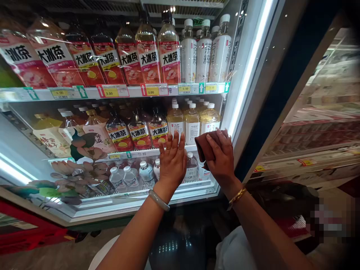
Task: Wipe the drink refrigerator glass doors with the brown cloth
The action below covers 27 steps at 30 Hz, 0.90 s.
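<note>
Up close, a glass-fronted drinks cooler fills the view, its shelves lit from the sides. Starting at the left, the top shelf carries a row of tall clear plastic iced-tea bottles with pink and red labels (84, 60), leaning in the wide lens, and below them a strip of yellow price tags (111, 91) runs along the white shelf edge (39, 93). Lower left, a floral sticker of pink petals and green leaves (75, 168) lies on the glass. Towards the middle, the left hand (172, 161) is raised flat against the glass door, palm forward, fingers (176, 140) straight and close together (a pale jade bangle (159, 200) circles the wrist). Just beside it to the right, not touching, the right hand (221, 157) presses a dark brown folded cloth (205, 144) against the glass, fingers lying flat over the cloth and holding it in place; a gold bracelet (237, 195) sits at that wrist. Behind both hands stand pale-tea bottles with white caps (192, 120). Farther right, the white door frame with its light strip (250, 71) rises at a slant, and beyond it another chiller's glass (323, 112) shows blurred stock.
</note>
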Each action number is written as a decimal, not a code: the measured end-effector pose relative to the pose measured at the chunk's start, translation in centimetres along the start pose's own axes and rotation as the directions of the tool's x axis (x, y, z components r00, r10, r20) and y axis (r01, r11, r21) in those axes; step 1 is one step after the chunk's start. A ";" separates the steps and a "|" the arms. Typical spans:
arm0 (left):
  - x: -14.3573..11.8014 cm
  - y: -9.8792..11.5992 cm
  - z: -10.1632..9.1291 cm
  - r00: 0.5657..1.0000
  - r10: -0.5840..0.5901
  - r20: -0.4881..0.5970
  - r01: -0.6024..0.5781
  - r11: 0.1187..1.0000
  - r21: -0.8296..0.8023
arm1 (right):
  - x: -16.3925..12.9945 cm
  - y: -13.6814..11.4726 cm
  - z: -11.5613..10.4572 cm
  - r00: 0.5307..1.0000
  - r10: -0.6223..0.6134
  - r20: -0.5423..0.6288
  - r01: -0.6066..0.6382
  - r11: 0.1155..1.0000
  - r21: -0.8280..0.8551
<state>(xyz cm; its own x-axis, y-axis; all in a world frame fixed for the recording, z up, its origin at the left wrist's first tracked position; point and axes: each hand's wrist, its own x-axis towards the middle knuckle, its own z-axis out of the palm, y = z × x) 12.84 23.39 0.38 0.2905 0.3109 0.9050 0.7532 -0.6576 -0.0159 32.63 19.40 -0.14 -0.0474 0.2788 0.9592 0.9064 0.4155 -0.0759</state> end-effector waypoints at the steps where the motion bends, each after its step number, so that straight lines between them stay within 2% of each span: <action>1: -0.1 -0.1 0.0 1.000 0.006 -0.003 -0.006 1.000 0.004 | 0.2 -0.5 0.3 1.000 0.015 -0.018 -0.015 1.000 0.016; 3: -0.3 -0.3 0.0 1.000 0.020 -0.009 -0.020 1.000 0.001 | 0.4 -1.9 1.2 1.000 0.009 -0.014 -0.008 0.999 0.040; 6: -0.8 -0.6 0.0 1.000 0.011 -0.014 -0.012 0.999 -0.038 | -0.1 -3.7 2.2 0.995 -0.080 0.064 0.079 0.997 0.028; 9: -1.3 -0.9 -0.2 1.000 -0.007 -0.004 0.007 0.998 -0.063 | -0.9 -3.7 2.1 0.977 -0.168 0.131 0.170 0.985 -0.004; 11: -1.6 -1.1 -0.5 1.000 -0.001 0.003 0.001 0.998 -0.057 | -1.0 -2.9 1.5 0.979 -0.164 0.120 0.167 0.986 -0.017; 14: -1.8 -1.3 -0.7 1.000 0.007 0.011 -0.006 0.999 -0.046 | -0.3 -2.2 1.1 0.997 -0.063 0.037 0.064 0.998 -0.024; 17: -1.9 -1.6 -0.7 1.000 -0.011 0.027 0.012 0.999 -0.046 | 0.3 -3.3 1.8 1.000 -0.014 -0.022 0.014 1.000 0.002; 19: -2.0 -1.8 -0.7 0.999 -0.012 0.030 0.014 0.998 -0.057 | 0.1 -4.6 2.6 0.999 -0.051 -0.004 0.051 0.998 0.026; 22: -2.0 -2.3 -0.8 1.000 0.015 0.015 -0.014 0.998 -0.063 | -0.9 -5.9 3.3 0.985 -0.153 0.083 0.150 0.988 0.039; 25: -2.0 -2.8 -1.1 0.999 0.032 0.014 -0.031 0.999 -0.042 | -1.7 -5.0 2.8 0.967 -0.197 0.160 0.194 0.980 0.034; 27: -1.9 -3.2 -1.6 1.000 0.009 0.022 -0.009 1.000 -0.020 | -1.6 -3.8 2.1 0.978 -0.156 0.141 0.155 0.988 0.021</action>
<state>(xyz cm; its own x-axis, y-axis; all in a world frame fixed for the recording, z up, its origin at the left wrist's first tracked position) 8.95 23.82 -0.62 0.3106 0.3201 0.8950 0.7389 -0.6736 -0.0155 28.38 19.20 -1.96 -0.2474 0.3300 0.9110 0.8790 0.4720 0.0677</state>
